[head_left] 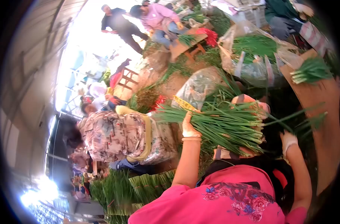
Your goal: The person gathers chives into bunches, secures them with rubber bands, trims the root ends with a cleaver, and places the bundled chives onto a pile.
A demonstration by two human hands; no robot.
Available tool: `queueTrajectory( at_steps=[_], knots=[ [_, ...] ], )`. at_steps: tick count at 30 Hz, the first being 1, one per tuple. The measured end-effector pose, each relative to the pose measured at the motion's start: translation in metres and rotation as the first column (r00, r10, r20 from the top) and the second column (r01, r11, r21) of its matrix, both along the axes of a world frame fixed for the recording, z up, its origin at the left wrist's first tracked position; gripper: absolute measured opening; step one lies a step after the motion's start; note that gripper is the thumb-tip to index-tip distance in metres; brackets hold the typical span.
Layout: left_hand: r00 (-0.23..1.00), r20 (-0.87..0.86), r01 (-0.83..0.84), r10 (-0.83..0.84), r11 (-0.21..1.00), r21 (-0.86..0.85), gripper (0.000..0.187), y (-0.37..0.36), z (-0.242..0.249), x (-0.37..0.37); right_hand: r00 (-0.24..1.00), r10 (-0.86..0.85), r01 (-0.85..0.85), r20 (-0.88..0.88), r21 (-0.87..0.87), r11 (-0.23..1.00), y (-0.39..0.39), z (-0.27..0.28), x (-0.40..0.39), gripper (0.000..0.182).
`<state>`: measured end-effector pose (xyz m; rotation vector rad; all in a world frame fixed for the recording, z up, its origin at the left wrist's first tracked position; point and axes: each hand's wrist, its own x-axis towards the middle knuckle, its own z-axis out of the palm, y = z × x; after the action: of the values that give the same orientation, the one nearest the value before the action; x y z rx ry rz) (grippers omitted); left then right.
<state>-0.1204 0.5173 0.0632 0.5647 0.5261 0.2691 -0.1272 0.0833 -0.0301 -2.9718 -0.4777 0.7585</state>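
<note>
A thick bunch of green onions (229,125) lies across my lap, its pale root ends to the right. My left hand (191,127), in a light glove, is closed around the leafy end, thumb on top. Against that hand lies a yellow printed strip (185,104). My right hand (288,142), also gloved, is low on the right, closed at a few loose green onion stalks (308,121) blurred by motion. Its fingertips are partly hidden. A brown board (323,145) stands just beyond it, bearing another green onion bunch (311,71).
Close on the left sits a person in a floral top (114,132). Stacked green bundles (151,184) lie below them. Ahead are a clear plastic bag (200,86), a large bag of greens (255,46) and a wooden stool (128,77). Other people (159,18) work farther back.
</note>
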Motion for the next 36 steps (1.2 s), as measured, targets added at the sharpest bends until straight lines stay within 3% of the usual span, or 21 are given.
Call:
queueTrajectory(
  at_steps=[2, 4, 7, 8, 9, 10, 12, 13, 15, 17, 19, 21, 22, 27, 28, 29, 31, 32, 34, 35, 36],
  knots=[
    [0.975, 0.172, 0.122, -0.139, 0.987, 0.108, 0.020, -0.029, 0.023, -0.002, 0.985, -0.125, 0.089, 0.116, 0.277, 0.957, 0.034, 0.109, 0.018, 0.052],
    [0.901, 0.287, 0.277, -0.325, 0.941, 0.196, 0.018, -0.072, 0.062, -0.002, 0.875, -0.137, -0.208, 0.465, 0.616, 0.760, 0.071, 0.140, 0.033, 0.040],
    [0.789, 0.340, 0.376, -0.511, 0.841, 0.390, 0.015, -0.101, 0.084, -0.001, 0.878, -0.121, -0.395, 0.464, 0.843, 0.366, 0.133, 0.148, 0.049, 0.039],
    [0.752, 0.354, 0.391, -0.556, 0.809, 0.439, 0.016, -0.106, 0.088, 0.000, 0.974, 0.059, -0.223, 0.218, 0.888, 0.402, 0.140, 0.151, 0.055, 0.039],
    [0.824, 0.301, 0.349, -0.481, 0.848, 0.399, 0.015, -0.104, 0.086, 0.001, 0.971, 0.139, 0.120, -0.195, 0.898, 0.423, 0.141, 0.139, 0.059, 0.048],
    [0.884, 0.239, 0.304, -0.401, 0.882, 0.359, 0.015, -0.095, 0.081, 0.001, 0.957, 0.274, -0.212, 0.098, 0.879, 0.426, 0.133, 0.101, 0.066, 0.051],
    [0.937, 0.208, 0.241, -0.282, 0.949, 0.202, 0.013, -0.059, 0.049, 0.005, 0.968, 0.238, -0.023, -0.083, 0.910, 0.413, 0.122, 0.006, 0.064, 0.059],
    [0.976, 0.036, 0.207, -0.215, 0.964, 0.169, 0.014, -0.049, 0.043, 0.003, 0.836, 0.079, 0.490, -0.543, 0.803, 0.339, 0.118, -0.027, 0.047, 0.063],
    [0.998, -0.057, 0.031, -0.031, 0.999, -0.009, 0.021, -0.007, -0.014, 0.006, 0.524, 0.185, 0.803, -0.831, 0.555, 0.217, 0.089, -0.006, 0.028, 0.067],
    [0.988, -0.152, 0.000, 0.008, 0.999, 0.051, 0.039, -0.003, -0.030, -0.002, 0.757, -0.044, 0.645, -0.652, 0.734, 0.213, 0.079, -0.022, -0.004, 0.057],
    [0.988, -0.155, 0.009, -0.007, 1.000, 0.015, 0.044, 0.022, -0.058, -0.004, 0.471, 0.082, 0.868, -0.878, 0.478, 0.132, 0.065, -0.037, -0.030, 0.040],
    [0.983, -0.182, 0.033, -0.032, 0.999, 0.003, 0.049, 0.024, -0.066, -0.004, 0.466, -0.051, 0.713, -0.883, 0.341, 0.612, 0.050, 0.037, -0.042, 0.032],
    [0.976, -0.214, 0.052, -0.049, 0.999, 0.008, 0.052, 0.018, -0.063, -0.004, 0.521, -0.103, 0.721, -0.847, 0.373, 0.583, 0.049, 0.062, -0.049, 0.025],
    [0.932, -0.358, 0.030, -0.063, 0.995, -0.097, 0.044, 0.004, -0.126, -0.007, 0.546, -0.122, 0.803, -0.829, 0.560, -0.204, 0.015, 0.080, -0.048, 0.019],
    [0.955, -0.283, 0.009, -0.085, 0.966, -0.257, 0.042, -0.004, -0.128, -0.007, 0.542, -0.102, 0.795, -0.834, 0.548, -0.259, 0.010, 0.080, -0.049, 0.018],
    [0.939, -0.344, -0.004, -0.003, 1.000, -0.019, 0.041, -0.013, -0.131, -0.012, 0.537, -0.080, 0.787, -0.840, 0.533, -0.310, 0.007, 0.083, -0.050, 0.017],
    [0.935, -0.355, 0.014, 0.005, 0.999, 0.051, 0.051, -0.008, -0.122, -0.003, 0.523, -0.200, 0.750, -0.829, 0.559, -0.355, -0.020, 0.074, -0.065, 0.021],
    [0.943, -0.332, 0.023, -0.014, 0.999, 0.024, 0.054, 0.005, -0.124, -0.003, 0.411, -0.050, 0.759, -0.910, 0.372, -0.535, -0.066, 0.032, -0.067, 0.022],
    [0.971, -0.231, 0.031, -0.057, 0.993, -0.114, 0.061, 0.024, -0.112, -0.014, 0.409, -0.456, 0.293, -0.790, 0.587, -0.755, -0.111, 0.050, -0.085, 0.027],
    [0.955, -0.265, 0.105, -0.135, 0.986, -0.127, 0.057, 0.033, -0.108, -0.021, 0.677, -0.168, 0.309, -0.716, 0.484, -0.819, -0.151, 0.054, -0.092, 0.033],
    [0.948, -0.306, 0.080, -0.091, 0.996, -0.051, 0.057, 0.032, -0.110, -0.021, 0.630, -0.326, 0.333, -0.705, 0.624, -0.707, -0.149, 0.063, -0.097, 0.036]
  ],
)
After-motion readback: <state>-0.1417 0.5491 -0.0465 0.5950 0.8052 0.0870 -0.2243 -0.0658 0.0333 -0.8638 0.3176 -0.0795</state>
